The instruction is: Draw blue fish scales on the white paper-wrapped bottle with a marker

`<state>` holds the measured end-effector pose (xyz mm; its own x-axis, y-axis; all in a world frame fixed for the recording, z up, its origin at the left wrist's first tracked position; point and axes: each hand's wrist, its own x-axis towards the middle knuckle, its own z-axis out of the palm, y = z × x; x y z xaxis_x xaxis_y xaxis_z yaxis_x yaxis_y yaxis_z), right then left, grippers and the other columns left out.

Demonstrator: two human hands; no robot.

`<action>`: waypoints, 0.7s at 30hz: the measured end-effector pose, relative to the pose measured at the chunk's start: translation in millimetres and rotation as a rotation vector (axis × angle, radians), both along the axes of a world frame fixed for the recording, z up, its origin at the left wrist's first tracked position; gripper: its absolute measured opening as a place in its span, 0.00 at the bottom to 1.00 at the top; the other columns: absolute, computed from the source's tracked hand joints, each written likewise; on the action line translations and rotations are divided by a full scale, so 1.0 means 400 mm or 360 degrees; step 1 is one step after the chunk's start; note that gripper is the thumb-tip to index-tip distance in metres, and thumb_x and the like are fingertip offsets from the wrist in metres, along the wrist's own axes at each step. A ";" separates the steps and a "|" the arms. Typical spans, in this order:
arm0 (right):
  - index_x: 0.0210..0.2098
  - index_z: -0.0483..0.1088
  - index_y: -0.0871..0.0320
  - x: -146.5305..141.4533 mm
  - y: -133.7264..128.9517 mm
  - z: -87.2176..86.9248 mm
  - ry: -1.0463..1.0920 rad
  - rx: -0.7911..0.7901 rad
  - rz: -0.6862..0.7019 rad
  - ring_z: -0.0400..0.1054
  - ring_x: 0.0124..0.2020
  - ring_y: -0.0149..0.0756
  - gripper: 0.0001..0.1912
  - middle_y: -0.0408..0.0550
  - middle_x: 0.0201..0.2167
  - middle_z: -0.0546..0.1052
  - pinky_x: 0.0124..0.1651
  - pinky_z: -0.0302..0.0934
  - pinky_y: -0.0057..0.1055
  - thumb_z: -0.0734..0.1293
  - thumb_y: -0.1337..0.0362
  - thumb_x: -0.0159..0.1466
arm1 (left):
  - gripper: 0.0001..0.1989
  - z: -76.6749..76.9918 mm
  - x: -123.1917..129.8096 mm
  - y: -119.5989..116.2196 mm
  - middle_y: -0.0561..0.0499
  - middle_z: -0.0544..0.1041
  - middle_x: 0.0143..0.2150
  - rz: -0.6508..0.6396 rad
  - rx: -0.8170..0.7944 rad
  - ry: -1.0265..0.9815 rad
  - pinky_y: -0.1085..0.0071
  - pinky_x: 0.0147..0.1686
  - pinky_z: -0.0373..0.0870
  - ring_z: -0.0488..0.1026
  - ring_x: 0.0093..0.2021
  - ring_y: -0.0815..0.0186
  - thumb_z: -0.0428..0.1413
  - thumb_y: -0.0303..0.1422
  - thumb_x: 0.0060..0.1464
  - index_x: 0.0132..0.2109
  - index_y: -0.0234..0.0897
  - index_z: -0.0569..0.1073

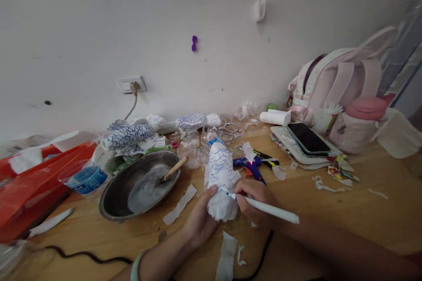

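Note:
My left hand (201, 217) grips the lower left side of a bottle wrapped in white paper (221, 164), its upper part covered in blue scale-like lines. The wrapped bottle points away from me, its lower end plain white. Between the fingers of my right hand (255, 197) is a white marker (275, 211), its blue tip touching the paper near the edge of the drawn scales. Just beyond the right hand lies a blue glue gun (252, 167) with a small red light, a paper scrap on top.
A metal bowl (110, 199) with whitish liquid and a wooden-handled brush (176, 167) stands left. Two more scale-patterned wrapped forms lie near the wall. At right are a phone (308, 138), a pink cup (356, 129) and a backpack (336, 79). Paper strips (180, 205) and a black cable (89, 254) lie in front.

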<state>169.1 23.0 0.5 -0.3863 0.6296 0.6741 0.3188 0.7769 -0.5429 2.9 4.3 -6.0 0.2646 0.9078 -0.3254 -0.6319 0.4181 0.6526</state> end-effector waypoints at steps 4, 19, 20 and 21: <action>0.24 0.61 0.56 0.002 0.001 0.007 0.0045 -0.0047 -0.0005 0.60 0.20 0.30 0.09 0.41 0.18 0.67 0.24 0.53 0.27 0.57 0.68 0.61 | 0.11 -0.001 -0.014 0.006 0.46 0.82 0.34 -0.0006 -0.0108 -0.0105 0.68 0.35 0.73 0.77 0.31 0.62 0.58 0.34 0.54 0.41 0.31 0.78; 0.23 0.60 0.56 0.005 -0.001 0.015 0.0087 -0.0179 -0.0006 0.59 0.20 0.29 0.11 0.40 0.18 0.66 0.24 0.53 0.28 0.57 0.66 0.62 | 0.09 -0.006 -0.009 0.009 0.49 0.82 0.32 -0.0016 0.0033 -0.0069 0.69 0.35 0.68 0.75 0.31 0.63 0.60 0.34 0.52 0.39 0.34 0.79; 0.23 0.60 0.56 0.005 0.000 0.014 0.0076 -0.0182 -0.0004 0.59 0.20 0.29 0.11 0.40 0.18 0.66 0.25 0.53 0.28 0.57 0.66 0.62 | 0.09 -0.005 -0.009 0.010 0.49 0.81 0.32 -0.0041 0.0065 -0.0079 0.68 0.36 0.68 0.75 0.32 0.62 0.60 0.33 0.51 0.39 0.34 0.79; 0.23 0.61 0.56 0.005 0.001 0.013 0.0059 -0.0182 -0.0004 0.59 0.21 0.29 0.11 0.41 0.18 0.66 0.25 0.53 0.28 0.57 0.65 0.62 | 0.08 -0.003 -0.009 0.011 0.48 0.81 0.31 -0.0064 0.0093 -0.0087 0.68 0.38 0.68 0.76 0.33 0.61 0.60 0.32 0.50 0.38 0.33 0.79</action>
<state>171.1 23.6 5.9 -0.3608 0.7042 0.6116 0.2990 0.7084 -0.6393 -0.8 8.7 -7.4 0.3174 0.9131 -0.2561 -0.6508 0.4061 0.6415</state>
